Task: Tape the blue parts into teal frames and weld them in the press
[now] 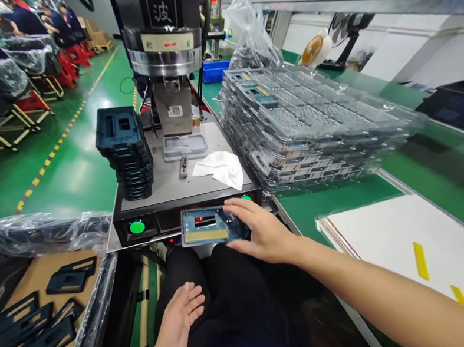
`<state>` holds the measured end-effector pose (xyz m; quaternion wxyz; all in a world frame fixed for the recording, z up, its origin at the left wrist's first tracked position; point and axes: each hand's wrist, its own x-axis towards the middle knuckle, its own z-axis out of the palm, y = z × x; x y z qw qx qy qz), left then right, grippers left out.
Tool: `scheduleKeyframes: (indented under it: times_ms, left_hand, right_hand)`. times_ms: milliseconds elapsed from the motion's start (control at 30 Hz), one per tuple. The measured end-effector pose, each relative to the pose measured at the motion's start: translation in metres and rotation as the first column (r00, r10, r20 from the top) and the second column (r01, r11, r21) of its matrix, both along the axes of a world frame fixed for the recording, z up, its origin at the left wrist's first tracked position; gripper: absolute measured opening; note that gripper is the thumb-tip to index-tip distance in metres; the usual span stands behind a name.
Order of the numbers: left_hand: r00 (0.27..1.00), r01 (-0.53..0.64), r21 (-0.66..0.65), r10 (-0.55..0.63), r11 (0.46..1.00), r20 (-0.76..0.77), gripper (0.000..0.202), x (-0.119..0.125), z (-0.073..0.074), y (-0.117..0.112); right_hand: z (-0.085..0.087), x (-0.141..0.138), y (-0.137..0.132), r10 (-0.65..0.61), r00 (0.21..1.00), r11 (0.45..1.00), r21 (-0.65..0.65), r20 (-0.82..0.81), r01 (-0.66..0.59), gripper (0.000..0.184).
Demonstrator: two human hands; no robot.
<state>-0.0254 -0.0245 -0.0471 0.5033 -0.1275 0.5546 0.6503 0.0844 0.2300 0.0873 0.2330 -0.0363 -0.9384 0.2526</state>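
Note:
My right hand (260, 231) grips the right end of a dark plastic cover (205, 226), which has a rectangular cutout and a yellow strip along its near edge. It is held above my lap, in front of the machine base. Lower and to the left, my left hand (182, 314) hovers over my thigh with its fingers stretched out, holding nothing. Behind the cover stands the press machine (175, 108), its metal head over a pale fixture (185, 147). A white cloth (220, 169) lies on the machine's bed beside a small metal piece (183, 167).
A stack of dark plastic parts (123, 154) stands on the bed's left. Clear trays (294, 120) are piled at right. Yellow strips (421, 261) lie on a white board (372, 232). Loose dark parts (48, 340) lie in a plastic-lined bin at left. Several people sit farther back.

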Motion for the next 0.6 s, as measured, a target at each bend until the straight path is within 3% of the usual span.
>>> scheduleKeyframes:
  times_ms: [133,400,600]
  left_hand:
    - [1.0,0.005,0.034,-0.005,0.999,-0.001,0.044,0.0,-0.024,-0.01]
    - [0.995,-0.045,0.065,0.039,0.997,0.09,0.071,-0.009,-0.032,-0.009]
    - [0.983,0.016,0.067,-0.028,0.998,0.179,0.09,-0.024,-0.047,-0.007]
  right_hand:
    - [0.023,-0.06,0.042,-0.076,0.997,0.996,0.041,0.01,0.076,0.065]
    - [0.048,-0.166,0.12,-0.28,0.949,0.959,-0.011,0.143,0.285,0.058]
    - [0.053,-0.215,0.157,-0.247,0.947,0.957,-0.103,0.204,0.272,0.055]
